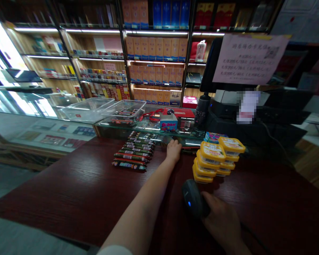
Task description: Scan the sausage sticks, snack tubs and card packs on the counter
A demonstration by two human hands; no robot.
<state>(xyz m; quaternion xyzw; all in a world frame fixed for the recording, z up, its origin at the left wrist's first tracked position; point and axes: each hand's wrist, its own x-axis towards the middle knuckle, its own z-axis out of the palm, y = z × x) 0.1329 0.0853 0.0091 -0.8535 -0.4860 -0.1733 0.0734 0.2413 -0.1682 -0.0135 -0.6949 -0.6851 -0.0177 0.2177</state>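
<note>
My right hand (222, 221) is wrapped around the handle of a black barcode scanner (192, 200) with a lit blue light, held over the dark red counter. My left arm stretches forward, and my left hand (173, 150) is at the front of the glass shelf with its fingers curled. What it grips, if anything, is hidden. Left of it lies a row of several slim wrapped sticks (134, 152) in dark green and red packaging. Stacked yellow-lidded tubs (210, 161) stand to its right, just beyond the scanner.
On the glass shelf (151, 132) are clear plastic bins (130, 108) and a small blue-and-pink box (168, 122). A monitor with a taped paper sign (250, 60) rises at the right. Shelves of boxed goods (156, 49) line the back wall. The scanner's cable (255, 237) trails right across the counter (77, 198).
</note>
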